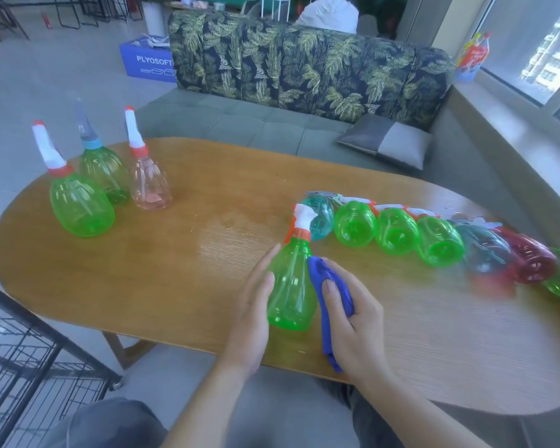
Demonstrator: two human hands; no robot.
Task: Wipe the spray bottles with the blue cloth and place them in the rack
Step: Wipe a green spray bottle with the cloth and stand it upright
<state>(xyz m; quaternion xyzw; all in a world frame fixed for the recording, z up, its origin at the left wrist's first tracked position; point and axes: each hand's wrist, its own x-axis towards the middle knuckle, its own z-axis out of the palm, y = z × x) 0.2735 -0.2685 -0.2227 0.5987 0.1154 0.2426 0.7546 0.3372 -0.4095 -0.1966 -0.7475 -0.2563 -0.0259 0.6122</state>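
My left hand (253,305) grips a green spray bottle (290,286) with a red and white nozzle, held upright near the table's front edge. My right hand (353,318) holds the bunched blue cloth (328,286) against the bottle's right side. Three bottles stand upright at the table's far left: a green one (80,205), a second green one (105,173) with a blue collar, and a clear pink one (149,185). A row of several bottles (398,231) lies on its side to the right, green, teal and red. The black wire rack (23,360) stands at the lower left.
The oval wooden table (181,273) has a wet patch near its middle. Behind it runs a grey sofa (256,121) with leaf-print cushions and a grey pillow (388,140). A blue box (146,59) sits on the floor. A person sits beyond the sofa back.
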